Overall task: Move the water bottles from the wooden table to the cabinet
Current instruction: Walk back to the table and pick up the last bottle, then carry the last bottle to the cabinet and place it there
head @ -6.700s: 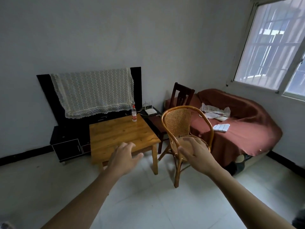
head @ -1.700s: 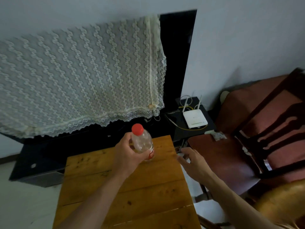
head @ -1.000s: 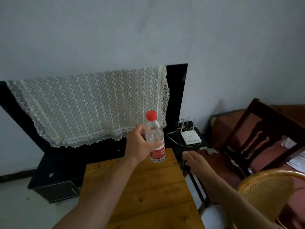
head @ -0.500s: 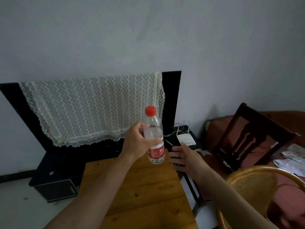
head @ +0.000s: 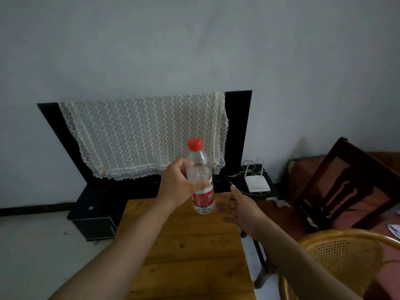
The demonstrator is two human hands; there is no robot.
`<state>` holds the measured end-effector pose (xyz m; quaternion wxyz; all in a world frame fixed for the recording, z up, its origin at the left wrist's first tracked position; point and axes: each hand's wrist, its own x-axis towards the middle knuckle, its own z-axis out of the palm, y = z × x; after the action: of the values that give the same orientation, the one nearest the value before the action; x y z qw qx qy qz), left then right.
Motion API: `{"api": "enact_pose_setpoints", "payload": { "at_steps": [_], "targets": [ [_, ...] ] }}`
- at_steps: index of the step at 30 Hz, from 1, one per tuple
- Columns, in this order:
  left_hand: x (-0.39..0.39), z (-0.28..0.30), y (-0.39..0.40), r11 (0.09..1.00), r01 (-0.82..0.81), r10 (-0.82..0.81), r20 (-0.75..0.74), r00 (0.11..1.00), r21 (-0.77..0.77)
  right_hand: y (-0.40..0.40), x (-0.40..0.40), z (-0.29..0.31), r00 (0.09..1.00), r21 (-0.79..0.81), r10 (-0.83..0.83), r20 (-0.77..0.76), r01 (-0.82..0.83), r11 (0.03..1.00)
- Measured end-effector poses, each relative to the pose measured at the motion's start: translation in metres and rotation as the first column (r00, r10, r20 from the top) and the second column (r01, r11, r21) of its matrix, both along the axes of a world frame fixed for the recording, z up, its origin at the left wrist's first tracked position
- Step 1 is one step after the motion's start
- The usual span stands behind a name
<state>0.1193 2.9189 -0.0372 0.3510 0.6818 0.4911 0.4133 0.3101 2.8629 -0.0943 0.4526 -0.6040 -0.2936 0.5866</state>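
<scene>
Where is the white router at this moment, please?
In the head view the white router lies right of centre on the black cabinet, at its right end, behind the wooden table and left of the dark wooden chair.

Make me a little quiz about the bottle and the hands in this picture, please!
1. True or false: the water bottle stands on the wooden table.
2. Which hand grips the bottle? A) left hand B) right hand
3. Fill in: the bottle's cap is ____.

Key
1. False: it is held upright, lifted above the tabletop.
2. A. The right hand is open beside the bottle, holding nothing.
3. Red.
</scene>
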Motion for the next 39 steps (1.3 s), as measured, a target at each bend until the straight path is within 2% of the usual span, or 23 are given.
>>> {"api": "enact_pose_setpoints", "payload": {
  "at_steps": [7, 11, 22, 27, 34, 39],
  "targets": [
    [0.004, 0.003, -0.007, 1.0, -0.009, 0.01, -0.026, 1.0, 0.024, -0.005, -0.002, 0.001, 0.999, -0.028, -0.001, -0.052, -0.001, 1.0],
    [-0.006, 0.01, -0.005, 0.999, 0.0, 0.0, 0.01, 1.0, 0.037, -0.003, -0.009, 0.006, 0.996, -0.013, -0.017, -0.089, 0.016, 1.0],
    [-0.078, 0.003, 0.01, 1.0, 0.01, -0.011, 0.041, 0.999, 0.017, 0.014, -0.079, 0.008, 1.0, -0.04, -0.007, -0.009, 0.006, 0.999],
    [-0.115, -0.001, 0.009, 0.997, -0.081, 0.081, 0.013, 0.997, -0.001, 0.023, -0.121, 0.003, 0.997, -0.082, 0.037, 0.061, -0.032, 0.996],
    [-0.161, -0.005, 0.002, 0.963, -0.267, 0.267, 0.005, 0.964, -0.045, 0.055, -0.17, 0.007, 0.974, -0.132, 0.209, 0.088, -0.196, 0.972],
    [-0.176, -0.003, -0.01, 0.9, -0.433, 0.431, -0.049, 0.901, -0.046, 0.077, -0.193, 0.012, 0.913, -0.129, 0.395, 0.103, -0.381, 0.915]
  ]
}}
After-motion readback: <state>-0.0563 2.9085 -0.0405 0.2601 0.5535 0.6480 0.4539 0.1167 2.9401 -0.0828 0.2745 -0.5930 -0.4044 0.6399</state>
